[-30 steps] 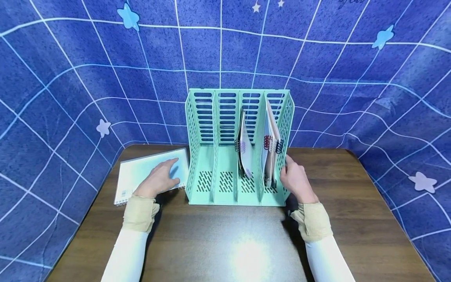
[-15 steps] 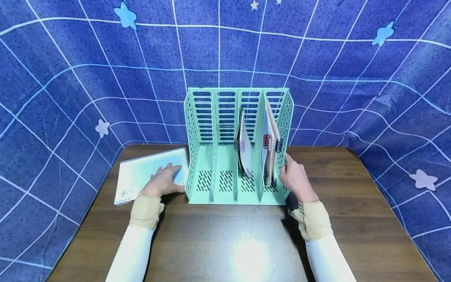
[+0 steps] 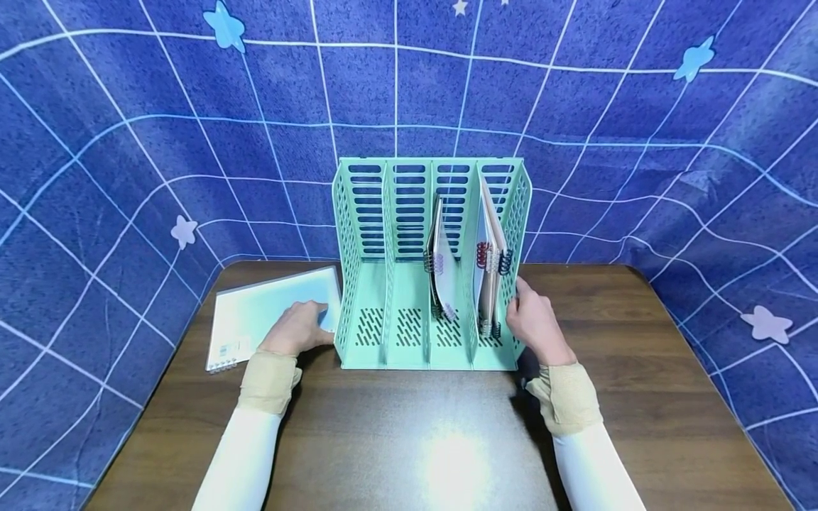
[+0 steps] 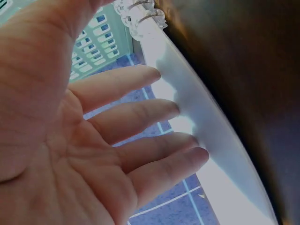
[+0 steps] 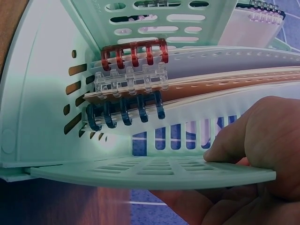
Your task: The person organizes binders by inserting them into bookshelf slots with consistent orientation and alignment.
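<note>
A spiral notebook [image 3: 255,312] with a pale blue-and-white cover lies on the table at the left, its right end by the mint-green file rack [image 3: 386,365]. My left hand [image 3: 297,328] is over it. In the left wrist view its fingers [image 4: 136,115] are fairly straight, with the tips at the cover; the thumb tip is out of frame. At the rack's right side wall [image 5: 154,176], my right hand [image 5: 276,145] grips the panel, thumb inside and fingers outside. Ring-bound notebooks [image 3: 492,273] stand in the rack's rightmost compartment, with red, clear and dark blue rings.
More notebooks [image 3: 444,266] with dark and lilac rings lean in the compartment left of those. The two left compartments show bare slotted floors. A brown wooden table [image 3: 409,426] lies below, and a blue gridded cloth with stars [image 3: 422,92] hangs behind and at the sides.
My left hand has moved right and slightly nearer me across the notebook, its fingers drawing back. The right hand keeps its grip on the rack wall. Notebook and rack stay put.
</note>
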A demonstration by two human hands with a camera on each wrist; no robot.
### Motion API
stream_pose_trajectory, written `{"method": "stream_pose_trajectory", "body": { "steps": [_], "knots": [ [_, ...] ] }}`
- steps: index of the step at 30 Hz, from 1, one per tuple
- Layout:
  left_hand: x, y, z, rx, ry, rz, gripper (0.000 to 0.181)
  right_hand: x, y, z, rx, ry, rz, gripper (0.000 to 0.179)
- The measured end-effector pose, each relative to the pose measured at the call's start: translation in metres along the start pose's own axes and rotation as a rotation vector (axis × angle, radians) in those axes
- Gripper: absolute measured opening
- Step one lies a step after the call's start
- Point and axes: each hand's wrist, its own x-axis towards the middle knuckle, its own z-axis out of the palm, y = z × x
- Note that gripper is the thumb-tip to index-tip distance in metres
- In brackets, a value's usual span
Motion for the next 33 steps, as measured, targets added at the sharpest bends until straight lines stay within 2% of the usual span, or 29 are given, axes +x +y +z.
{"method": "stream_pose_trajectory", "body": {
  "steps": [3,9,16,21,24,27,29,33],
  "knots": [
    [0.001,0.003,0.000,0.020,0.015,0.019,0.081,0.000,-0.001,0.000,0.004,-0.008,0.005,0.045],
    [0.000,0.007,0.004,0.025,0.019,0.036,0.044,0.000,-0.002,0.001,0.000,-0.006,0.001,0.045],
    [-0.002,0.010,0.001,0.030,0.008,0.052,0.025,0.000,-0.003,0.000,-0.004,-0.001,-0.006,0.046],
    [-0.003,0.010,-0.003,0.025,0.009,0.068,0.021,0.000,-0.003,-0.001,-0.008,-0.003,-0.004,0.046],
    [-0.003,0.008,-0.004,0.016,0.010,0.069,0.006,-0.001,-0.003,-0.001,-0.009,-0.004,-0.003,0.046],
    [-0.004,0.005,-0.007,-0.002,0.003,0.059,0.014,-0.001,-0.002,0.000,-0.014,0.002,-0.011,0.042],
    [-0.006,0.003,-0.010,-0.014,0.008,0.056,0.012,-0.001,-0.002,0.000,-0.016,0.008,-0.019,0.037],
    [-0.008,0.002,-0.019,-0.030,0.062,0.070,0.014,-0.001,-0.002,0.000,-0.019,0.022,-0.031,0.032]
  ]
}}
